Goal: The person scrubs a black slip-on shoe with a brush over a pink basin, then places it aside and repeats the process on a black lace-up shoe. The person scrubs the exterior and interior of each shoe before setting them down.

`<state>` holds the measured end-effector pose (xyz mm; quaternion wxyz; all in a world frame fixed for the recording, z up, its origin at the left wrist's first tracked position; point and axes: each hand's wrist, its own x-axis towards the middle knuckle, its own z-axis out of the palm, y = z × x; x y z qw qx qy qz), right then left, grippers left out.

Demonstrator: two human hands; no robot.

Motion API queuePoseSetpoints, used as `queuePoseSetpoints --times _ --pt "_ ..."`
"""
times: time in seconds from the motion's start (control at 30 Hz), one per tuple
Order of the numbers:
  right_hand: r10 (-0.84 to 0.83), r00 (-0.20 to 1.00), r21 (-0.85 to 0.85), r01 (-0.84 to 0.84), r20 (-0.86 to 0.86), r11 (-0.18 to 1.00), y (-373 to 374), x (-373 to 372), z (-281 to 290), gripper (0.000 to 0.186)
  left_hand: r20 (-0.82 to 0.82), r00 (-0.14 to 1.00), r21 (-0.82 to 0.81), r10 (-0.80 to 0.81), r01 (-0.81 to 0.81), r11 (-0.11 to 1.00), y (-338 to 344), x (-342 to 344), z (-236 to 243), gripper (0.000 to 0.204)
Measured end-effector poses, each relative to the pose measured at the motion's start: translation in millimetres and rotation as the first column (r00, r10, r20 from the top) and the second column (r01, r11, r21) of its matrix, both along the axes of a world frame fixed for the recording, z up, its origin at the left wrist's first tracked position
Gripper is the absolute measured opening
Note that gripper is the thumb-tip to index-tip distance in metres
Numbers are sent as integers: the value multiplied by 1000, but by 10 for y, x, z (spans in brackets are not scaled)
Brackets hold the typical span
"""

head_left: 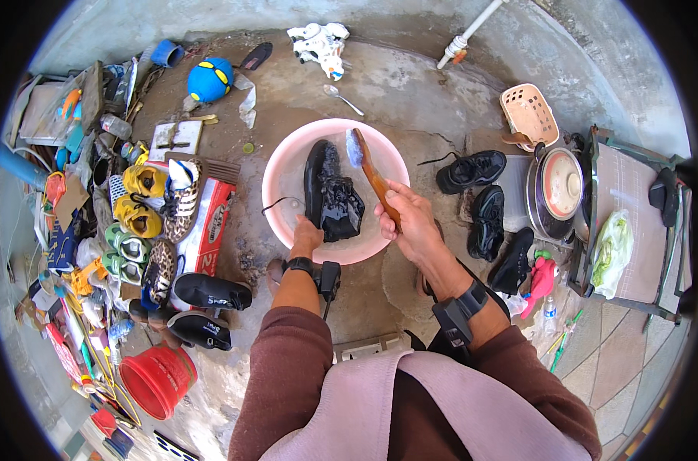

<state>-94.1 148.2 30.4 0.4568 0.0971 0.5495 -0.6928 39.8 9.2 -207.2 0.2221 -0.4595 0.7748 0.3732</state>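
Observation:
A wet black shoe point(341, 209) lies in the pink basin point(272, 165), in shallow cloudy water. Its long dark side runs along the left, and its wet upper glistens with some foam. My left hand point(307, 233) reaches over the basin's near rim and is closed on the shoe's near end; some of its fingers are hidden. In my right hand point(412, 219) is a scrubbing brush point(376, 178) with a brown handle, its whitish bristle head raised above the basin's right part. The bristles appear clear of the shoe.
Black shoes point(487, 221) stand right of the basin, beside a lidded pot point(560, 184) and a peach basket point(528, 115). Leftward are a red shoebox point(211, 223), several shoes, clutter and a red bucket point(158, 382). A spoon point(343, 98) lies beyond the basin.

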Motion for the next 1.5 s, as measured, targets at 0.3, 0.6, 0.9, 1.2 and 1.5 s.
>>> queuePoseSetpoints --times 0.3,0.6,0.9,1.2,1.5 --pt "-22 1000 -62 21 -2 998 137 -21 130 49 -11 1000 -41 -8 8 999 8 -89 -653 53" --pt "36 999 -76 -38 -27 996 230 -6 101 49 0 996 117 94 -94 989 3 -121 -271 58" --pt "21 1000 -83 -23 -15 996 225 -48 121 48 -80 997 -87 -22 15 996 146 -100 -779 49" --pt "21 999 -64 -24 -47 998 191 -24 196 45 45 983 6 -176 176 984 -136 -357 314 51" --pt "685 514 543 -422 -516 726 219 24 -75 30 48 981 486 187 -187 854 -426 43 1168 20"
